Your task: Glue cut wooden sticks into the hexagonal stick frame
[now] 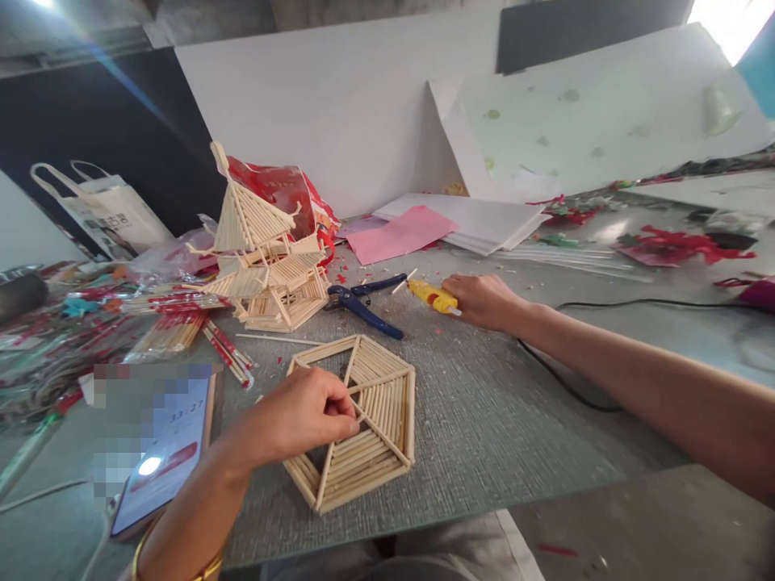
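Observation:
A flat hexagonal frame (405, 403) of pale wooden sticks lies on the table before me. Several of its wedges are filled with rows of sticks, while the upper-left part has open gaps. Over its middle is my left hand (308, 415), thumb and fingertips pinched together; whatever is between them is hidden. Farther off to the right, my right hand (481, 297) is closed at the yellow hot glue gun (431, 297), whose handle is mostly covered by the fingers. A clear glue stick end pokes out of the gun. Blue-handled cutters (366, 311) lie open just left of it.
Behind the frame stands a tiered stick pagoda (260, 250). At left are a phone (166, 452) and bagged stick bundles (166, 335). Pink paper (400, 234) and white sheets (478, 218) lie at the back. A black cable (563, 387) runs under my right arm.

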`<state>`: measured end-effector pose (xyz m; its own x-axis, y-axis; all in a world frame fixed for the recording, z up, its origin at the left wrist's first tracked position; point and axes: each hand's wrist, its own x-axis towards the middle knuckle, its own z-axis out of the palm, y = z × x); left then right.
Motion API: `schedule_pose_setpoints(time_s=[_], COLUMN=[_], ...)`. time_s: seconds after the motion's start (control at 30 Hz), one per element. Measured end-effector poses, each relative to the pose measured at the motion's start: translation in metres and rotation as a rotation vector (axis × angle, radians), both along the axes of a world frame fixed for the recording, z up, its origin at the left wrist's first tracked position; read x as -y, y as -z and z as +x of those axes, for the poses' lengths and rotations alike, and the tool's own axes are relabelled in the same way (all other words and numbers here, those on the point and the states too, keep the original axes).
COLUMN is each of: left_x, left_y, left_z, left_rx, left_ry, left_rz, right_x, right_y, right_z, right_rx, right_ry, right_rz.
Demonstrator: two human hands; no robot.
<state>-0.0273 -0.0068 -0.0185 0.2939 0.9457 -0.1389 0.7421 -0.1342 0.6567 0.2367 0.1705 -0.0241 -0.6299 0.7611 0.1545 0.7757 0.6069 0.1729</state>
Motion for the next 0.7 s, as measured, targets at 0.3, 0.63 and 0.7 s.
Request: schedule_pose_setpoints(time_s=[0.3,0.63,0.7], left_x=[-0.0003,-0.0036,-0.0037], left_y=[0.0004,-0.0011,-0.0018], left_z=[0.004,0.0046,0.0052], left_rx=[-0.145,-0.164,-0.173], left_ry=[-0.017,0.025,0.03], left_rz=[0.007,0.027,0.023], right_x=[-0.0027,0.0047,0.0044], right_y=[0.0026,-0.0029,-0.002], right_z=[-0.0002,-0.0023,-0.0022], right_rx=[0.006,-0.022,-0.028], right_ry=[-0.022,-0.03,-0.034], right_rz=[0.008,-0.007,-0.004])
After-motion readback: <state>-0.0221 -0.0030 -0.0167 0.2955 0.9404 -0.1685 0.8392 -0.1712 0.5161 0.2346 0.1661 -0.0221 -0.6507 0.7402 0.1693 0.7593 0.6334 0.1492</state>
